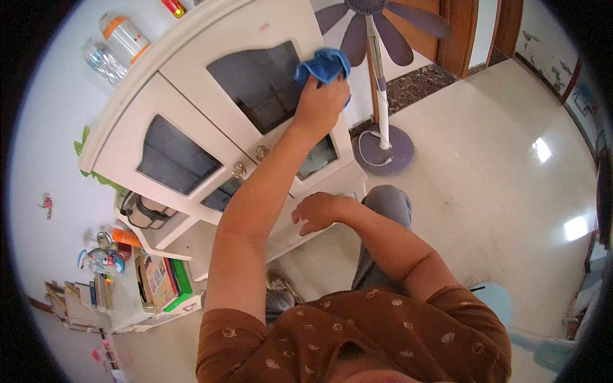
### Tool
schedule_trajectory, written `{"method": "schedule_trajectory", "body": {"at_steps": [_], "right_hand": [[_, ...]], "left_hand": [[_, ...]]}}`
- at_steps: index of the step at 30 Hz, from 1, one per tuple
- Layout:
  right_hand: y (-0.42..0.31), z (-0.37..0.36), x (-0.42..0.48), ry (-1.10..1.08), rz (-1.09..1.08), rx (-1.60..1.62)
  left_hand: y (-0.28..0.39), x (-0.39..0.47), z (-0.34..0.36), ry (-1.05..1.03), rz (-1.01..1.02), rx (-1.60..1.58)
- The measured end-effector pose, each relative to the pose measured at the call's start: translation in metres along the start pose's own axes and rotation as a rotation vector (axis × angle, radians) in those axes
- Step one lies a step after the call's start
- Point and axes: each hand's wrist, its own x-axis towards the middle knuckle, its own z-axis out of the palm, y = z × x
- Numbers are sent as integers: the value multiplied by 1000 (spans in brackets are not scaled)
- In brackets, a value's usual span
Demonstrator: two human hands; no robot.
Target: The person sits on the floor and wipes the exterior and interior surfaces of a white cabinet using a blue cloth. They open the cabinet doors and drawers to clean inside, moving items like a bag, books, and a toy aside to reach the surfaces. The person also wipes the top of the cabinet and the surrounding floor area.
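Observation:
My left hand [323,103] grips a crumpled blue cloth [327,66] against the right door [282,28] of a white cabinet. The cloth lies at the edge of the dark glass pane [261,81], near the door's outer frame. Some of the lower pane is hidden behind my left arm. My right hand [318,211] holds nothing; its fingers are loosely bent and apart, in front of the cabinet's lower part. Two clear faceted knobs [261,152] sit where the doors meet, and the left door [129,148] has a dark pane too.
A standing fan [383,115] with a round grey base is right of the cabinet. Bottles [125,38] stand on the cabinet top. At left, a bag [148,210] fills a side shelf, beside books [165,282] and a spray bottle [100,262]. A light-blue stool-like object [493,301] is behind right.

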Motion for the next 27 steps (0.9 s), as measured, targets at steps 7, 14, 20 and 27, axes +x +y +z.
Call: {"method": "schedule_trajectory", "body": {"at_steps": [7, 14, 20, 27], "right_hand": [[6, -7, -31, -170, 150, -74], [5, -20, -61, -129, 227, -119], [14, 2, -54, -102, 129, -206], [-1, 16, -28, -175, 89, -202]], "left_hand": [[81, -80, 63, -46, 100, -366], [169, -231, 72, -187, -250, -567], [158, -316, 13, -431, -810, -555], [122, -430, -27, -475, -1005, -394]]}}
